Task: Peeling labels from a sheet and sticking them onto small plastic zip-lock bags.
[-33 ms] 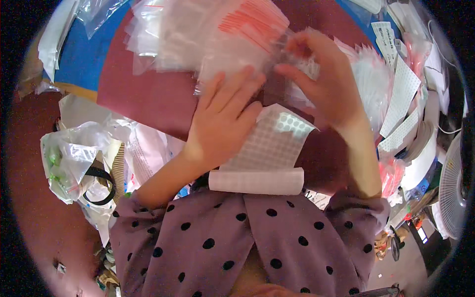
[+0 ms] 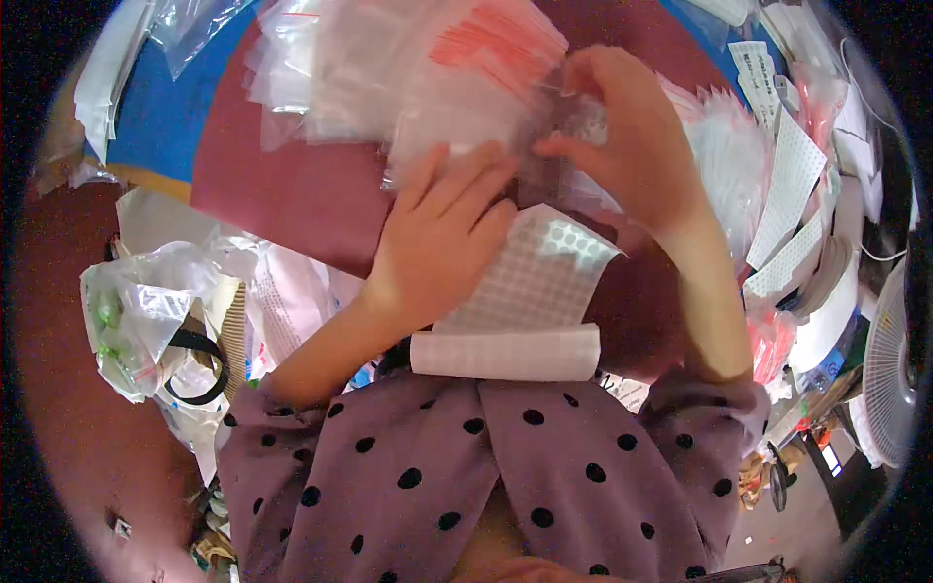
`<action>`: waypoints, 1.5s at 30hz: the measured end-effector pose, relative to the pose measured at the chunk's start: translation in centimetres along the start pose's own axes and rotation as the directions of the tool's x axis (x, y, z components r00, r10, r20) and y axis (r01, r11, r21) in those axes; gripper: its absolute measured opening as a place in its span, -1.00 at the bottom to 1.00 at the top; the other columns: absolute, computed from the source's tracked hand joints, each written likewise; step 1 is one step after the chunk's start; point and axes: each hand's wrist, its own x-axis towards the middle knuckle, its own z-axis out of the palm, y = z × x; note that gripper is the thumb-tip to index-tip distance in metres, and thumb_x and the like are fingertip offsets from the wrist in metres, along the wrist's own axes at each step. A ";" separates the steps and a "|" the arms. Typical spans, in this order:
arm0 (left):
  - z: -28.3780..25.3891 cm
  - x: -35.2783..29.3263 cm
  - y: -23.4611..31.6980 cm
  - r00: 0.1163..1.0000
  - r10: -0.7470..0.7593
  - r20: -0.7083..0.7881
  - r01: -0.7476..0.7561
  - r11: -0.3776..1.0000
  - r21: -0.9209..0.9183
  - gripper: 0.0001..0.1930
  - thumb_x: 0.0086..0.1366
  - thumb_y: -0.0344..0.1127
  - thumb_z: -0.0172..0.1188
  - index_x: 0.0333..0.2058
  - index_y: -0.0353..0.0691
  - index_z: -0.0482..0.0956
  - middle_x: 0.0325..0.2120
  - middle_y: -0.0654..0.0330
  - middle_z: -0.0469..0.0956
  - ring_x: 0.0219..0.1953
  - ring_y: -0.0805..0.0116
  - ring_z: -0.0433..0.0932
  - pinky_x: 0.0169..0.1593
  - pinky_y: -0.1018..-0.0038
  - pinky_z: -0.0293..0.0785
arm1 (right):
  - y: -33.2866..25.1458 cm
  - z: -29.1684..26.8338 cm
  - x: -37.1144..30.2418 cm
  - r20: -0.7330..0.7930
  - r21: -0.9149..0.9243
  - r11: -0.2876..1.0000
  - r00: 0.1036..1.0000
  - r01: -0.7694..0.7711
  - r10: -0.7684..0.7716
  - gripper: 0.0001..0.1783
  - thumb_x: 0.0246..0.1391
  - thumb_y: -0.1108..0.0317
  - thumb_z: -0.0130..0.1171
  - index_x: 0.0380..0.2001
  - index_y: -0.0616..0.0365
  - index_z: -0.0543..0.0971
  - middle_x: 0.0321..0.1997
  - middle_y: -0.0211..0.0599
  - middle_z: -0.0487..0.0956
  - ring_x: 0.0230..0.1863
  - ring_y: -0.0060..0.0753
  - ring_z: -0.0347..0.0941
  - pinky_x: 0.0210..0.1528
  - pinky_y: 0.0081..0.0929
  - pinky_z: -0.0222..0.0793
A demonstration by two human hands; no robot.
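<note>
My left hand [image 2: 442, 233] lies flat, fingers apart, on a white sheet of small round stickers [image 2: 544, 277] whose near end is curled into a roll [image 2: 505, 355]. My right hand [image 2: 622, 146] is raised just beyond it, fingertips pinched on a small clear plastic bag [image 2: 573, 121] that is blurred. Both hands sit over a dark red mat [image 2: 292, 194]. A heap of clear zip bags with red strips [image 2: 428, 58] lies right behind the fingers.
More clear bags and white sticker strips [image 2: 787, 194] pile up at the right. A blue surface [image 2: 165, 117] shows at the back left. Crumpled plastic bags [image 2: 146, 311] lie at the left. A white fan [image 2: 889, 369] stands at the far right.
</note>
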 end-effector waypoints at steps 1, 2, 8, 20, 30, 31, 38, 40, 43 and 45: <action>0.3 -0.2 0.0 1.000 0.000 0.001 0.000 1.000 0.000 -0.83 -0.04 -0.38 0.11 -0.40 -0.24 0.47 -0.20 0.11 0.51 -0.04 0.18 0.42 -0.04 0.29 0.34 | 0.5 0.1 0.4 0.037 -0.235 0.972 0.999 0.017 -0.009 -0.68 -0.30 0.46 0.27 -0.35 0.18 0.47 -0.45 -0.27 0.50 -0.34 -0.18 0.44 -0.27 -0.40 0.33; 0.5 -0.4 0.0 0.999 0.031 -0.017 -0.031 0.999 0.028 -0.82 -0.01 -0.35 0.07 -0.39 -0.25 0.47 -0.19 0.11 0.52 -0.04 0.19 0.42 -0.03 0.28 0.33 | 0.6 0.1 0.6 0.074 -0.457 0.888 0.997 0.042 -0.009 -0.64 -0.30 0.44 0.27 -0.33 0.19 0.45 -0.44 -0.25 0.49 -0.32 -0.16 0.44 -0.25 -0.39 0.33; 0.9 -0.9 0.0 0.994 0.097 -0.049 -0.094 0.994 0.058 -0.78 0.00 -0.31 0.03 -0.35 -0.26 0.48 -0.17 0.10 0.51 -0.04 0.20 0.43 -0.02 0.29 0.33 | -1.9 1.3 0.8 0.245 -0.123 0.987 0.967 0.102 -0.070 -0.65 -0.35 0.35 0.29 -0.39 0.13 0.44 -0.49 -0.24 0.46 -0.35 -0.15 0.41 -0.25 -0.30 0.28; 0.0 -3.1 0.9 0.998 0.064 -0.014 -0.063 0.997 0.053 -0.76 0.00 -0.31 0.05 -0.32 -0.24 0.51 -0.15 0.11 0.50 -0.05 0.23 0.44 -0.05 0.36 0.35 | -0.7 0.1 -0.5 0.147 0.003 0.993 0.982 -0.121 0.119 -0.66 -0.34 0.44 0.32 -0.37 0.14 0.48 -0.42 -0.33 0.52 -0.30 -0.19 0.42 -0.24 -0.40 0.29; -1.0 0.4 0.2 1.000 -0.021 0.017 0.023 0.997 -0.075 -0.78 -0.06 -0.36 0.07 -0.41 -0.36 0.47 -0.17 0.02 0.47 -0.01 0.10 0.38 0.00 0.27 0.33 | -0.2 1.7 -2.7 0.131 -0.243 0.883 0.915 0.402 -0.381 -0.70 -0.24 0.33 0.14 -0.30 0.03 0.48 -0.40 -0.43 0.54 -0.24 -0.33 0.45 -0.13 -0.31 0.31; -0.9 0.6 0.0 1.000 -0.024 0.015 0.025 0.997 -0.073 -0.78 -0.06 -0.36 0.07 -0.41 -0.36 0.47 -0.17 0.02 0.47 -0.01 0.10 0.38 0.00 0.27 0.33 | -0.4 1.6 -2.7 0.132 -0.243 0.881 0.914 0.406 -0.385 -0.70 -0.24 0.33 0.14 -0.30 0.03 0.48 -0.40 -0.43 0.54 -0.24 -0.33 0.45 -0.13 -0.31 0.31; 0.6 0.8 -0.2 0.998 -0.067 -0.006 0.067 0.998 -0.023 -0.80 -0.10 -0.37 0.10 -0.46 -0.36 0.44 -0.08 -0.04 0.43 0.07 0.05 0.30 0.09 0.21 0.25 | -1.0 1.3 -3.5 -0.033 -0.114 0.970 0.975 0.216 -0.221 -0.78 -0.21 0.38 0.16 -0.37 0.06 0.49 -0.38 -0.41 0.53 -0.25 -0.22 0.43 -0.08 -0.27 0.27; 0.2 0.8 -0.2 0.998 -0.056 0.003 0.056 0.998 0.005 -0.79 -0.12 -0.36 0.11 -0.46 -0.35 0.44 -0.08 -0.04 0.42 0.07 0.05 0.29 0.08 0.21 0.26 | -1.6 1.3 -3.4 -0.116 0.027 0.999 0.993 0.022 -0.019 -0.79 -0.21 0.39 0.17 -0.39 0.07 0.48 -0.38 -0.37 0.53 -0.27 -0.17 0.42 -0.08 -0.25 0.26; -1.4 -0.2 -0.1 0.997 -0.074 -0.035 0.071 0.992 -0.100 -0.79 -0.14 -0.37 0.12 -0.48 -0.33 0.43 -0.10 -0.02 0.45 0.04 0.06 0.33 0.02 0.20 0.31 | -2.6 1.6 -2.9 -0.095 0.201 0.961 0.972 -0.191 0.213 -0.81 -0.20 0.41 0.15 -0.40 0.07 0.45 -0.40 -0.29 0.51 -0.29 -0.11 0.40 -0.06 -0.23 0.21; -1.7 -2.1 -0.1 0.999 -0.032 0.029 0.038 0.973 -0.226 -0.79 -0.16 -0.37 0.12 -0.49 -0.33 0.43 -0.13 0.01 0.47 -0.01 0.07 0.39 -0.05 0.18 0.37 | -3.2 2.0 -2.4 0.024 -0.004 0.999 0.999 0.049 -0.048 -0.60 -0.27 0.48 0.24 -0.27 0.10 0.38 -0.43 -0.39 0.52 -0.35 -0.31 0.42 -0.04 -0.34 0.17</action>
